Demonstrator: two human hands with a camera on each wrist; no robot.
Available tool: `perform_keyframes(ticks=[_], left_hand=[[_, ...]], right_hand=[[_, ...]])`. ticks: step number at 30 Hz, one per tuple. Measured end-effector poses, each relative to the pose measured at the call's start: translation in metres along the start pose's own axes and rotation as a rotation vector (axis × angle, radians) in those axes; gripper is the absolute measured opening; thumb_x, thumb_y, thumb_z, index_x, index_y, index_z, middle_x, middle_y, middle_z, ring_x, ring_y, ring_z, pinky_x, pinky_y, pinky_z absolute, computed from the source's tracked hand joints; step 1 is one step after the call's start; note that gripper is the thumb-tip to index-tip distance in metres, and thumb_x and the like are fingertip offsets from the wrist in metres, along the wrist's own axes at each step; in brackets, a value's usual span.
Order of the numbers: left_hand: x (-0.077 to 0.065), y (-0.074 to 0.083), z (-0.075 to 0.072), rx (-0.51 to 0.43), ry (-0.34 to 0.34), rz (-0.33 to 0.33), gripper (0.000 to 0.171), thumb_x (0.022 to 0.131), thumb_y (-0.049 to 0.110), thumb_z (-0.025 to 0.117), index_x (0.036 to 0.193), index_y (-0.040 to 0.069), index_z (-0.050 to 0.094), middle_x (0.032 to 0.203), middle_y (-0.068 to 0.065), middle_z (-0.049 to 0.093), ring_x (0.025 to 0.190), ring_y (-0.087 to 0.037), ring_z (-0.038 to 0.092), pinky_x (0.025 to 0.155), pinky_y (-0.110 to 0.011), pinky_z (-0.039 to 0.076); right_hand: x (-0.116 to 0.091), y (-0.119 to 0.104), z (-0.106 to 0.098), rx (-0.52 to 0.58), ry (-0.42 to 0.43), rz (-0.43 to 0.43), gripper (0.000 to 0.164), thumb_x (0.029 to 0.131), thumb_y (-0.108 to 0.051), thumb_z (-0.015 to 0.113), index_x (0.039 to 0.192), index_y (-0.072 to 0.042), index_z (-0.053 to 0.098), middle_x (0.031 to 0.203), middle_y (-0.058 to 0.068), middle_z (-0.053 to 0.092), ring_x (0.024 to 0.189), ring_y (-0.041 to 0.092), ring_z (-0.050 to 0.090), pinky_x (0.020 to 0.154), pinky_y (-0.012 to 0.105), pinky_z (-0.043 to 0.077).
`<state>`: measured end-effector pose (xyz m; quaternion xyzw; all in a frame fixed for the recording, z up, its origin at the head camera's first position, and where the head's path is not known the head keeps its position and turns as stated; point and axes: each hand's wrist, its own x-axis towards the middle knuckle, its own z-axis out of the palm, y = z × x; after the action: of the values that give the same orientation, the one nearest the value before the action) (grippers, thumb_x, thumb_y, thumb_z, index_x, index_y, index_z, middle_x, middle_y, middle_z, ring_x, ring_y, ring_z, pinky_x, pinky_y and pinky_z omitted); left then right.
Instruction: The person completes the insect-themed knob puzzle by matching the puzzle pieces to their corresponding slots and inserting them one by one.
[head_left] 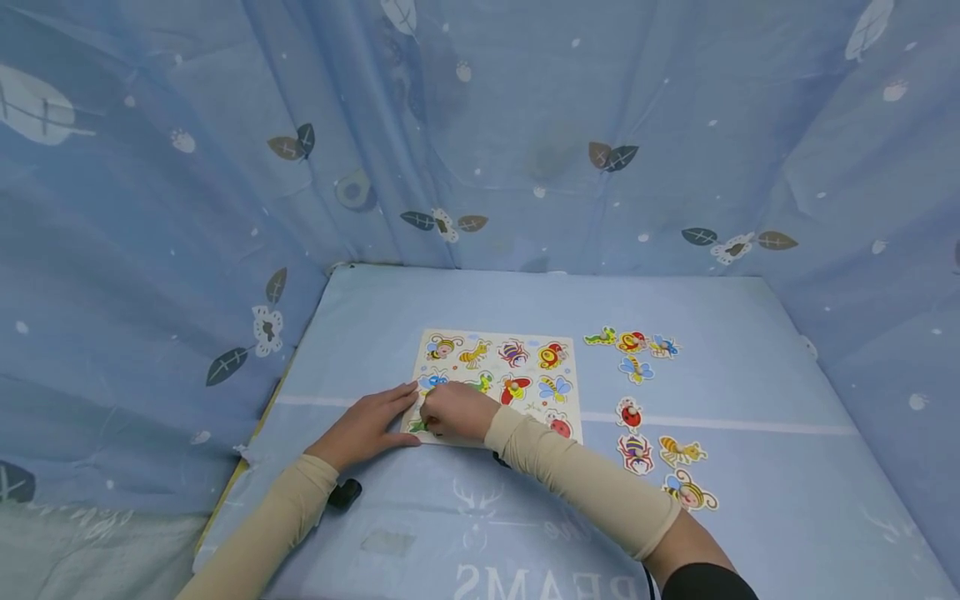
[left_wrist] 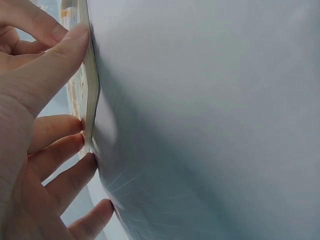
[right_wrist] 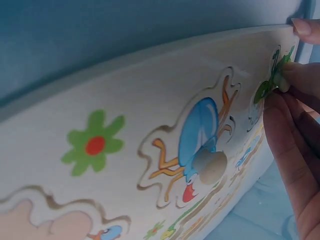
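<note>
A wooden puzzle board (head_left: 495, 336) printed with colourful insects lies flat on the table. At its lower left corner my right hand (head_left: 459, 410) pinches a green insect puzzle piece (right_wrist: 262, 91) between thumb and fingers, against the board. The piece is partly covered by the fingers. My left hand (head_left: 372, 423) rests along the board's left side; its fingers are spread and the thumb touches the near edge. A blue insect piece (right_wrist: 196, 134) with a round wooden knob (right_wrist: 210, 166) sits in a cutout beside the right hand.
Several loose insect pieces lie right of the board, among them a ladybug (head_left: 629, 414), a purple-striped beetle (head_left: 635, 454) and a bee (head_left: 686, 492). A small black object (head_left: 345, 495) is by the left wrist. Blue patterned curtains (head_left: 525, 125) surround the table.
</note>
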<state>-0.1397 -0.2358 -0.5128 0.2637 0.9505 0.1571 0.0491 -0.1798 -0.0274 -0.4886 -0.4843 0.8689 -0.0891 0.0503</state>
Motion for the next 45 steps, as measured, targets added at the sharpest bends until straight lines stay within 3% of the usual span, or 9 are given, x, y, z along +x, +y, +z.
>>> perform_keyframes(ticks=[4,8,14,18,24,36,45], left_hand=[[-0.001,0.001,0.001,-0.003,-0.007,-0.007,0.085,0.081,0.057,0.069,0.148,0.012,0.043,0.157,-0.002,0.035,0.140,-0.027,0.042,0.111,-0.047,0.043],[-0.002,0.003,0.002,0.001,-0.011,-0.020,0.085,0.081,0.058,0.069,0.148,0.011,0.044,0.157,-0.002,0.036,0.140,-0.028,0.043,0.110,-0.048,0.043],[0.000,0.004,0.000,0.014,-0.006,-0.019,0.085,0.081,0.057,0.070,0.147,0.011,0.044,0.157,-0.003,0.037,0.139,-0.028,0.043,0.111,-0.047,0.043],[0.000,0.005,-0.001,0.011,-0.003,-0.015,0.085,0.081,0.056,0.071,0.147,0.011,0.044,0.156,-0.003,0.037,0.139,-0.028,0.043,0.110,-0.046,0.044],[0.000,0.004,0.000,0.016,0.013,-0.008,0.086,0.080,0.056,0.072,0.147,0.010,0.045,0.156,-0.004,0.039,0.138,-0.028,0.045,0.109,-0.046,0.044],[0.000,0.003,0.001,0.022,-0.002,-0.015,0.087,0.080,0.058,0.071,0.147,0.011,0.044,0.157,-0.002,0.037,0.139,-0.027,0.043,0.111,-0.046,0.043],[0.000,0.005,-0.001,0.011,-0.005,-0.018,0.087,0.079,0.057,0.072,0.147,0.010,0.044,0.157,-0.002,0.036,0.140,-0.027,0.042,0.111,-0.045,0.043]], right_hand=[[-0.003,0.002,0.002,0.026,0.004,-0.011,0.010,0.087,-0.013,0.070,0.083,-0.020,0.075,0.076,-0.012,0.064,0.060,0.003,0.050,0.056,0.016,0.041],[-0.011,0.010,-0.001,0.046,0.004,-0.016,0.011,0.090,-0.019,0.068,0.097,-0.021,0.076,0.090,-0.012,0.067,0.074,0.001,0.058,0.069,0.017,0.051],[-0.033,0.044,-0.014,0.065,0.050,0.043,0.020,0.089,-0.022,0.071,0.109,-0.017,0.075,0.105,-0.006,0.071,0.091,0.005,0.067,0.082,0.023,0.057],[-0.055,0.071,-0.028,0.113,0.063,0.126,0.022,0.088,-0.017,0.073,0.109,-0.013,0.075,0.108,0.000,0.072,0.094,0.012,0.068,0.083,0.026,0.057],[-0.099,0.114,-0.046,0.145,0.055,0.329,0.024,0.087,-0.017,0.074,0.111,-0.013,0.074,0.110,0.003,0.071,0.093,0.016,0.068,0.080,0.031,0.058],[-0.186,0.182,-0.051,0.111,0.082,0.632,0.025,0.086,-0.017,0.074,0.109,-0.007,0.074,0.104,0.008,0.073,0.093,0.022,0.068,0.082,0.042,0.058],[-0.227,0.208,-0.048,0.123,0.058,0.717,0.011,0.085,-0.012,0.074,0.096,-0.009,0.077,0.091,0.004,0.074,0.078,0.016,0.065,0.072,0.040,0.057]])
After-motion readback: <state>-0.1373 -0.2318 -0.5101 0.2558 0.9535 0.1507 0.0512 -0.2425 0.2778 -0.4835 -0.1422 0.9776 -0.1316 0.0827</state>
